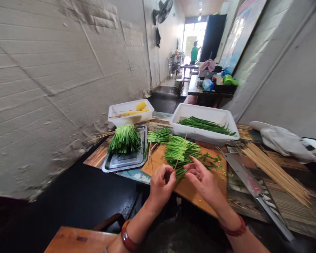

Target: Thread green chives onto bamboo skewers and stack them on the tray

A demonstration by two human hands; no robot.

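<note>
My left hand (162,182) pinches the near end of a bamboo skewer (176,163) that runs through a row of cut green chives (176,147). My right hand (201,179) is beside it with fingers apart, over the near right side of the chive pile; I see nothing held in it. More cut chives (195,150) lie beneath and behind the skewered row on a wooden cutting board (213,200). Another small bundle of chives (158,135) lies at the board's far left. Chive scraps (212,161) are scattered on the right of the board.
Left of the board, a metal tray (126,163) carries stacked chives (125,138). Behind stand a white tub (200,135) of long chives and another tub (118,121) with skewered corn (140,106). A large knife (249,182) and bamboo skewers (276,174) lie right. A person (194,52) stands far off.
</note>
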